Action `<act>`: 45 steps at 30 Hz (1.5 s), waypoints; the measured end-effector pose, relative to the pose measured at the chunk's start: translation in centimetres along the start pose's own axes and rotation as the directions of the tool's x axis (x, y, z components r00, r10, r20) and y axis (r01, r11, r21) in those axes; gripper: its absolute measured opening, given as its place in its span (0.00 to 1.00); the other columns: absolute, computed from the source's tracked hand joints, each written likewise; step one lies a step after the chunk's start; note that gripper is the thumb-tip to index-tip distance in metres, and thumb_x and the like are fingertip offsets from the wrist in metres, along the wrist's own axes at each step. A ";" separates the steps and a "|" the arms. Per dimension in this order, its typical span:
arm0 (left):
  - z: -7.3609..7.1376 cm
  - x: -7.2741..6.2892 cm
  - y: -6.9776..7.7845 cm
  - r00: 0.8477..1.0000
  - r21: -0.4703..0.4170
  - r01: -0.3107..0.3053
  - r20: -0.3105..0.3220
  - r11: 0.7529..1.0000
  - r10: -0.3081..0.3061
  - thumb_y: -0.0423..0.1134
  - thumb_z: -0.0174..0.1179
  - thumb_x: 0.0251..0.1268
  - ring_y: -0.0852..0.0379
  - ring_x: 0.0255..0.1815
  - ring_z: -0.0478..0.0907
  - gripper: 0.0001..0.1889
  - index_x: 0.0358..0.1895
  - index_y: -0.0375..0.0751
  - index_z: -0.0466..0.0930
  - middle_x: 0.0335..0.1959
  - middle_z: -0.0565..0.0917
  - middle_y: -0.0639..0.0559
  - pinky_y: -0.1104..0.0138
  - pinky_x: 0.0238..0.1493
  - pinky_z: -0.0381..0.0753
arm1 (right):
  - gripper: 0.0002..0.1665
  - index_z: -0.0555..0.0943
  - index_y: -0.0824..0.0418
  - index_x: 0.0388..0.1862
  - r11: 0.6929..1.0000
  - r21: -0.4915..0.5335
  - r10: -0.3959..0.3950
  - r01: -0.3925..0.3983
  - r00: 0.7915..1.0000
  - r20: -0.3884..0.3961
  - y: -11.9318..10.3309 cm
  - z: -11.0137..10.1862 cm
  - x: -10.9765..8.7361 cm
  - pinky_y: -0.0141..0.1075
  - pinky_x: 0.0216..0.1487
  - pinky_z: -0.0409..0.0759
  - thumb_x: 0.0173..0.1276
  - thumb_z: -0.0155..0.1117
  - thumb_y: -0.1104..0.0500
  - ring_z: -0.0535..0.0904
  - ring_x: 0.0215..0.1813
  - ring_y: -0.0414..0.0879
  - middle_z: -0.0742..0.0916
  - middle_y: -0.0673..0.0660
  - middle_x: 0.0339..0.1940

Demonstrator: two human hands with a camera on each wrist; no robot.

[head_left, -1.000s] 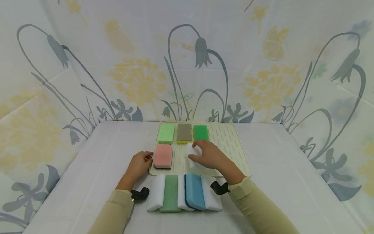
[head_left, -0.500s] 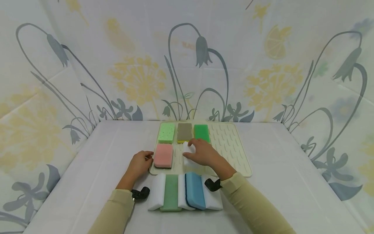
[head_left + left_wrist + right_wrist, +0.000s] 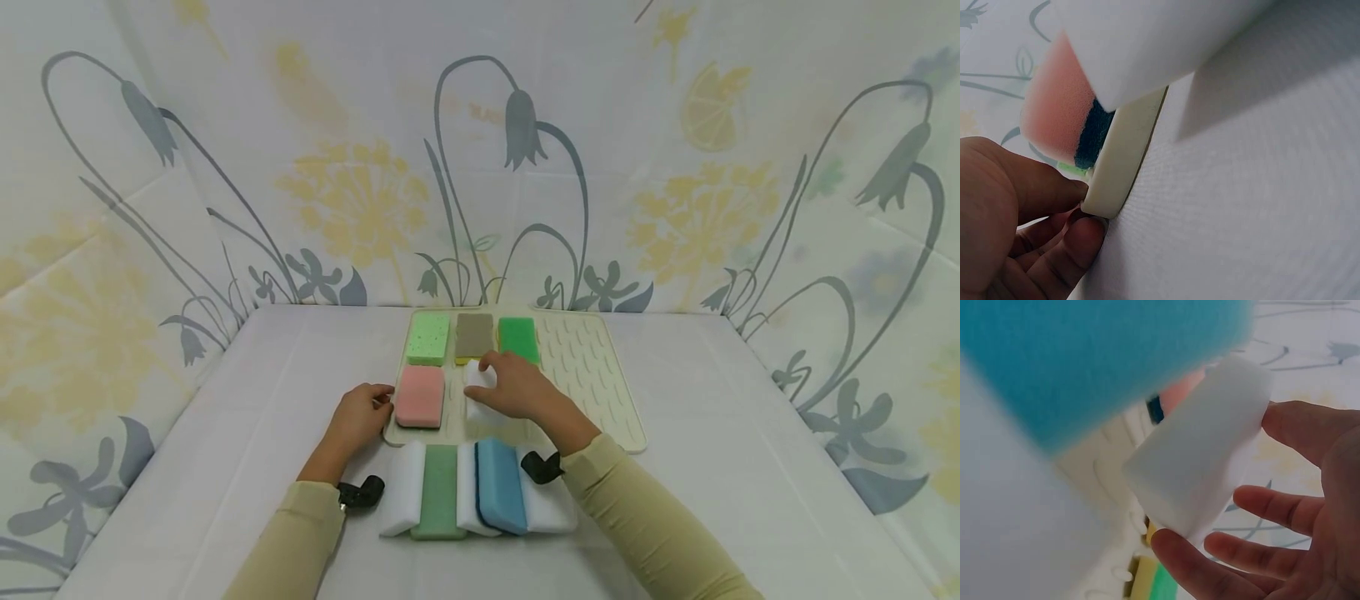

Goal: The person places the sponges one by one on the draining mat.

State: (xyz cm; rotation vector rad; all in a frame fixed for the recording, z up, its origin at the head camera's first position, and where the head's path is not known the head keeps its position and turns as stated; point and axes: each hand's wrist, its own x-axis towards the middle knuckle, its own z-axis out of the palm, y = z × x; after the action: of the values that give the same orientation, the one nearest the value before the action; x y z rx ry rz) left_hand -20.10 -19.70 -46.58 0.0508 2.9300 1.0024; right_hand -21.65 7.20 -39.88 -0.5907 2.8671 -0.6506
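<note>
My right hand holds a white sponge between thumb and fingertips, low over the middle of a cream ridged drying mat. At the mat's left edge my left hand pinches the rim, thumb above and fingers below, as the left wrist view shows. Beside that hand a pink sponge with a dark underside lies on the mat. Along the mat's back row are a speckled light green sponge, a grey-brown and yellow sponge and a bright green sponge.
In front of the mat stands a row of sponges: a white one at the left, a dull green one, another white one, a blue one and a white one at the right. A patterned cloth hangs behind the table.
My right hand has moved left across the mat with the white sponge, nearer the pink sponge. The left hand stays at the mat's edge.
</note>
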 end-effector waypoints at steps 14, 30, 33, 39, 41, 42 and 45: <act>0.1 -0.1 0.0 1.000 0.006 -0.010 -0.011 1.000 0.010 0.34 0.55 0.66 0.47 0.46 0.81 0.18 0.57 0.31 0.79 0.43 0.83 0.41 0.54 0.48 0.79 | 0.27 0.76 0.59 0.55 0.993 -0.113 -0.033 0.040 0.997 0.071 -1.5 -1.7 1.3 0.43 0.47 0.77 0.67 0.61 0.42 0.78 0.45 0.49 0.84 0.58 0.46; -0.2 -0.3 0.3 1.000 0.002 0.001 -0.005 1.000 -0.001 0.34 0.55 0.66 0.48 0.46 0.80 0.18 0.57 0.31 0.79 0.43 0.83 0.41 0.56 0.46 0.79 | 0.29 0.76 0.59 0.55 0.972 -0.234 0.048 -0.010 0.987 0.157 -2.4 -0.1 3.3 0.44 0.46 0.77 0.67 0.61 0.39 0.78 0.46 0.51 0.83 0.58 0.48; -0.2 -0.3 0.3 1.000 0.005 0.009 0.000 1.000 -0.009 0.34 0.55 0.66 0.48 0.46 0.80 0.18 0.57 0.31 0.78 0.44 0.83 0.41 0.55 0.46 0.79 | 0.28 0.76 0.60 0.54 0.973 -0.229 0.050 -0.013 0.986 0.158 -2.5 0.2 3.4 0.43 0.44 0.77 0.67 0.61 0.41 0.77 0.44 0.50 0.83 0.57 0.46; -0.2 -0.3 0.3 1.000 0.007 0.009 0.000 1.000 -0.009 0.34 0.56 0.66 0.48 0.46 0.81 0.18 0.57 0.31 0.78 0.44 0.83 0.41 0.55 0.46 0.79 | 0.28 0.76 0.60 0.54 0.973 -0.228 0.058 -0.020 0.985 0.162 -2.4 0.8 3.6 0.43 0.45 0.78 0.66 0.62 0.41 0.78 0.44 0.50 0.83 0.57 0.46; -0.2 -0.3 0.4 1.000 0.005 0.009 -0.003 1.000 -0.009 0.34 0.56 0.66 0.48 0.46 0.81 0.18 0.57 0.31 0.79 0.44 0.83 0.41 0.55 0.46 0.79 | 0.29 0.76 0.60 0.55 0.971 -0.238 0.056 -0.016 0.985 0.163 -2.4 1.0 3.7 0.43 0.46 0.79 0.66 0.62 0.41 0.78 0.45 0.50 0.83 0.57 0.47; -0.2 -0.2 0.3 1.000 0.004 0.010 -0.004 1.000 -0.010 0.34 0.56 0.66 0.48 0.46 0.81 0.18 0.57 0.32 0.79 0.44 0.83 0.41 0.55 0.47 0.79 | 0.29 0.76 0.60 0.55 0.971 -0.238 0.054 -0.014 0.985 0.162 -2.4 1.1 3.7 0.43 0.46 0.79 0.66 0.62 0.41 0.78 0.45 0.50 0.83 0.57 0.46; -0.1 -0.2 0.2 1.000 0.003 0.006 -0.007 1.000 -0.006 0.34 0.56 0.66 0.47 0.47 0.81 0.18 0.57 0.31 0.79 0.44 0.83 0.41 0.55 0.47 0.79 | 0.28 0.77 0.61 0.54 0.970 -0.244 0.045 -0.003 0.985 0.166 -2.5 1.3 3.8 0.42 0.45 0.79 0.66 0.62 0.41 0.78 0.44 0.49 0.83 0.56 0.45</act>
State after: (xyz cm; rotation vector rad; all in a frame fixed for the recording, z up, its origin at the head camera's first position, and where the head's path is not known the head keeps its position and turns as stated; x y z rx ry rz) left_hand -19.89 -19.61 -46.36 0.0384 2.9365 0.9993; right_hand -23.94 3.12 -40.14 -0.6095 2.8043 -0.2316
